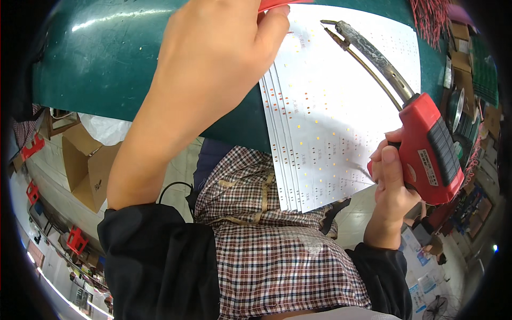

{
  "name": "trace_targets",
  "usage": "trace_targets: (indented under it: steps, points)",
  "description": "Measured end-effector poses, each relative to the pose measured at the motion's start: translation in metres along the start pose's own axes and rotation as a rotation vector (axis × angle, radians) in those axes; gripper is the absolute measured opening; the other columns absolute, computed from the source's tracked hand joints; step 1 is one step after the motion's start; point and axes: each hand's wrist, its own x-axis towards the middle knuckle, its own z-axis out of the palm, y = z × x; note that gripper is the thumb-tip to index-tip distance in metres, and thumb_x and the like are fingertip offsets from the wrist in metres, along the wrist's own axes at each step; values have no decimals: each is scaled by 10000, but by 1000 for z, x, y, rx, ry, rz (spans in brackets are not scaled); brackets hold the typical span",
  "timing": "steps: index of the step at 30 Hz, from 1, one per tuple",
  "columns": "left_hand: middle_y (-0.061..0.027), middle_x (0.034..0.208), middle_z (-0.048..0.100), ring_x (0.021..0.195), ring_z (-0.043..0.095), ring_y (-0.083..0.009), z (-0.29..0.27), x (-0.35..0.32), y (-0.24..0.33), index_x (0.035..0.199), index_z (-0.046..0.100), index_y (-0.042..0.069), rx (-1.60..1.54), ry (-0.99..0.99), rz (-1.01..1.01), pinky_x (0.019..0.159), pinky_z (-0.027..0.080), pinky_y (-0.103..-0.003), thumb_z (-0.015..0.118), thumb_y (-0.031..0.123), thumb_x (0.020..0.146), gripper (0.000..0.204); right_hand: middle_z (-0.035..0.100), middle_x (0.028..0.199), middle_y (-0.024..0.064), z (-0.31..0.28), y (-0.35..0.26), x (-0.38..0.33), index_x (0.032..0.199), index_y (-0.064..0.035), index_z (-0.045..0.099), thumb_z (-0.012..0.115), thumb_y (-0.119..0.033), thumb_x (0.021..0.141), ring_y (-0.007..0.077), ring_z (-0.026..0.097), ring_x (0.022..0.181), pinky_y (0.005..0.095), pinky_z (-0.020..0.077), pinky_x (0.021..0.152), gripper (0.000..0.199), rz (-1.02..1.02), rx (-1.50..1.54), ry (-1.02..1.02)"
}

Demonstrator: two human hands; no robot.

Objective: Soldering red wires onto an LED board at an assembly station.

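Observation:
My right hand (392, 178) is closed around the handle of a red and black soldering gun (421, 138). Its worn metal barrel slants up to the left, and a thin feed tube runs beside it to the tip. The tip hovers over the upper part of a stack of white circuit board sheets (330, 154), dotted with small gold and orange pads. My left hand (221, 50) is over the upper left edge of the stack, back of the hand showing. Its fingers are bent round red wires (277, 4), which run out at the picture's top edge; the fingertips are mostly hidden.
The sheets lie on a green table (106, 58) and overhang its near edge. A bundle of red wires (429, 21) lies at the far right. Beyond stand cardboard boxes and a metal bowl (456, 109). Below left are an open carton (88, 170) and a red stool (77, 241).

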Motion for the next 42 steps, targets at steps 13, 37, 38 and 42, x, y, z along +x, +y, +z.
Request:
trace_targets:
  steps: [13,37,38,42]
  points:
    - [-193,744,600,718,632,-362,12,0,0,778,630,-31,227,28,270,656,479,-431,718,137,849,203,699,904,92,-7,-3,2,1136,50,677,758,-13,902,109,595,697,256,482,641,256,76,64,-69]
    - [-185,735,611,689,637,-327,14,-3,3,771,645,-43,291,26,275,645,484,-414,725,141,839,212,622,729,86,-8,13,2,1069,52,626,688,-10,948,98,526,540,233,404,473,149,-148,-117,-178]
    - [-185,736,611,690,637,-327,14,-2,3,772,646,-43,304,25,272,647,484,-414,725,142,839,212,617,728,85,-8,14,1,1056,50,625,686,-6,948,96,520,536,232,398,469,136,-165,-137,-156]
    - [-184,737,610,693,636,-326,12,-3,5,773,646,-43,345,21,259,653,484,-414,724,145,840,214,595,716,78,-7,14,0,995,37,617,676,4,943,84,480,508,224,362,442,85,-104,-15,-124]
